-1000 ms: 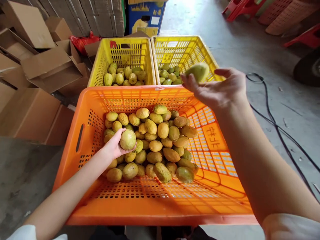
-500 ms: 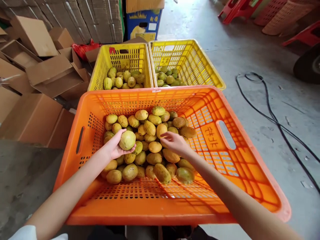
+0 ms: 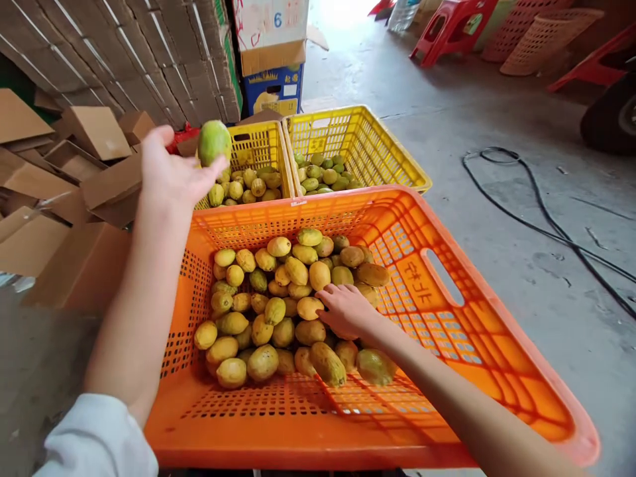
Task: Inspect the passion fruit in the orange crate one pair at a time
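Observation:
A green papaya (image 3: 214, 141) is in the air at the fingertips of my left hand (image 3: 173, 165), over the left yellow crate (image 3: 251, 136). The fingers of that hand are spread and not wrapped round the fruit. My right hand (image 3: 350, 310) reaches down into the orange crate (image 3: 298, 437), its fingers curled over a papaya that the hand mostly hides. Right by its fingertips lies a yellow papaya (image 3: 311, 308). Many yellow and greenish papayas (image 3: 263, 362) cover the crate's bottom.
The right yellow crate (image 3: 397, 156) holds greener papayas (image 3: 313, 171). Opened cardboard boxes (image 3: 94, 192) are heaped at left, with stacked flat cartons (image 3: 149, 53) behind. A black cable (image 3: 541, 205) lies on the floor at right, beyond it a red stool (image 3: 454, 33) and a wheel (image 3: 613, 112).
My left hand has swung up from the orange crate toward the left yellow crate and opened, letting the green papaya go. My right hand has settled onto a papaya. The view has tilted up.

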Motion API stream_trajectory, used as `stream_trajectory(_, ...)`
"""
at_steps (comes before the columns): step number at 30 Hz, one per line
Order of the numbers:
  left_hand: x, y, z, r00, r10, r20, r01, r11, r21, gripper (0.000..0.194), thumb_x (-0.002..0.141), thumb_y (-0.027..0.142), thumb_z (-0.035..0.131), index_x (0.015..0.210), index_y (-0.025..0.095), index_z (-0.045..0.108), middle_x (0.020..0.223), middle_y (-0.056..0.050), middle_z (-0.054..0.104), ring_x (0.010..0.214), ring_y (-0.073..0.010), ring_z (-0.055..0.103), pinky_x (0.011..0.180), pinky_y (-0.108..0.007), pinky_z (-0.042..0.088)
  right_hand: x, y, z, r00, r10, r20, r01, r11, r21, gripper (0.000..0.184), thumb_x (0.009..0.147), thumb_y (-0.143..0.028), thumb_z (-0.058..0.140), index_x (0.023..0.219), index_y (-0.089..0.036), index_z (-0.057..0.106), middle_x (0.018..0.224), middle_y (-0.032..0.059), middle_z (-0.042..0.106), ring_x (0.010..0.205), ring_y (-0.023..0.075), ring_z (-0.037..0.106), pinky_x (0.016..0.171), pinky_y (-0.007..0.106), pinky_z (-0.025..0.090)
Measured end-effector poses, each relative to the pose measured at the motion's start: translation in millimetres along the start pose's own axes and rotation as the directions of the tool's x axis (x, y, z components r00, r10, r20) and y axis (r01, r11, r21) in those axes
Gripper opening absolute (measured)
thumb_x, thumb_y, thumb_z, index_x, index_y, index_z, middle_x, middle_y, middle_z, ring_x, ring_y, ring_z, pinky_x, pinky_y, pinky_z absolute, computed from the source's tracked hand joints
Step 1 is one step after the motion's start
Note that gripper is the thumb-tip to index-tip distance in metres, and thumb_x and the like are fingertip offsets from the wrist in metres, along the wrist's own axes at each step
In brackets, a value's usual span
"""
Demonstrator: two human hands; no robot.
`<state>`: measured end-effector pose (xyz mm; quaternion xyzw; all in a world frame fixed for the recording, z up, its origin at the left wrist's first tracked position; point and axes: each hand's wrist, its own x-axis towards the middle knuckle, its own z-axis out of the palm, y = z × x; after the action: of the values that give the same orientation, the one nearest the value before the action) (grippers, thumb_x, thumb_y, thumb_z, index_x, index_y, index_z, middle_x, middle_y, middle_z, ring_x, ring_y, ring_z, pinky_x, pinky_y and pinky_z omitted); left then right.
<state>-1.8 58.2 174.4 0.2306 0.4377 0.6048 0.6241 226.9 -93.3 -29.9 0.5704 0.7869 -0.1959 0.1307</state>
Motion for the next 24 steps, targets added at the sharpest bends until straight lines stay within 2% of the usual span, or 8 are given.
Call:
stream_trajectory(5,-15.5,-11.0,5.6,0.966,0.105,0.235,-0.148,0.974,0.171,0.039,0.097,0.028,0.031,0.124,0.017,0.058,0.123,-0.004,0.066,0.124,-0.0233,0.058,0.087,-0.028,0.056,-2.4,3.4,-5.3,1.0,0.007,-0.028,-0.008,0.999,-0.045,0.034,0.094,-0.036,0.05,0.116,-0.013,0.064,0.115,0.0167,0.068,0.106,0.0331,0.064,0.097,0.045,0.04)
stream_trajectory(8,-23.8,-30.6,-1.6,0.941,-0.023,0.337,-0.107,0.925,0.364,0.03,0.095,0.021,0.037,0.097,0.012,0.066,0.104,-0.008,0.071,0.115,-0.024,0.063,0.088,-0.03,0.055,-3.9,-2.8,-4.3,0.999,-0.037,0.017,0.037,0.999,-0.029,0.033,0.094,-0.034,0.05,0.115,-0.013,0.065,0.115,0.0169,0.069,0.108,0.033,0.065,0.095,0.043,0.041)
stream_trajectory(10,-22.6,-47.3,-17.0,0.946,-0.176,0.273,0.001,0.842,0.54,0.027,0.094,0.02,0.042,0.092,0.008,0.066,0.088,-0.011,0.069,0.103,-0.0257,0.067,0.084,-0.033,0.054,-4.9,-9.4,-1.8,0.994,-0.086,0.069,0.086,0.996,-0.005,0.031,0.093,-0.03,0.05,0.115,-0.013,0.065,0.113,0.0162,0.071,0.108,0.0323,0.066,0.092,0.041,0.043)
stream_trajectory(14,-10.9,-90.4,-77.9,0.883,-0.469,0.007,0.277,0.534,0.799,0.006,0.078,0.011,0.065,0.079,0.017,0.065,0.077,-0.008,0.066,0.105,-0.0294,0.065,0.085,-0.03,0.051,-5.9,-23.3,7.2,0.963,-0.199,0.18,0.195,0.98,0.038,0.027,0.091,-0.024,0.052,0.111,-0.014,0.067,0.105,0.0172,0.073,0.099,0.0319,0.069,0.083,0.039,0.046)
stream_trajectory(18,-1.8,-136.9,-150.4,0.952,-0.287,-0.105,0.211,0.368,0.906,0.028,0.064,0.009,0.079,0.067,0.021,0.054,0.077,-0.006,0.06,0.131,-0.0365,0.045,0.101,-0.038,0.041,-5.8,-33.4,22.2,0.925,-0.295,0.241,0.285,0.956,0.076,0.026,0.09,-0.026,0.052,0.107,-0.015,0.069,0.107,0.0174,0.073,0.095,0.031,0.069,0.074,0.037,0.049)
stream_trajectory(20,0.8,-154.1,-180.5,0.935,-0.352,-0.051,0.151,0.263,0.953,0.033,0.062,0.022,0.086,0.066,0.021,0.053,0.079,-0.008,0.059,0.133,-0.0383,0.041,0.103,-0.04,0.039,-5.7,-36.8,31.2,0.906,-0.327,0.269,0.316,0.945,0.086,0.027,0.089,-0.026,0.051,0.107,-0.017,0.069,0.109,0.0146,0.073,0.095,0.0286,0.069,0.074,0.036,0.049)
stream_trajectory(22,2.4,-166.7,-204.2,0.895,-0.442,-0.06,0.208,0.294,0.933,0.038,0.06,0.032,0.088,0.065,0.022,0.052,0.075,-0.007,0.056,0.128,-0.0367,0.045,0.101,-0.038,0.041,-5.6,-39.1,40.7,0.892,-0.345,0.291,0.333,0.938,0.093,0.027,0.089,-0.025,0.05,0.106,-0.017,0.07,0.108,0.013,0.073,0.096,0.0272,0.068,0.076,0.035,0.05)
stream_trajectory(24,2.7,-176.7,-220.1,0.894,-0.436,-0.101,0.314,0.451,0.835,0.039,0.064,0.041,0.085,0.064,0.023,0.05,0.071,-0.005,0.051,0.122,-0.0333,0.051,0.092,-0.032,0.046,-5.5,-40.7,50.4,0.886,-0.361,0.292,0.346,0.933,0.104,0.026,0.088,-0.023,0.05,0.103,-0.015,0.07,0.105,0.0147,0.072,0.1,0.0282,0.065,0.081,0.036,0.049)
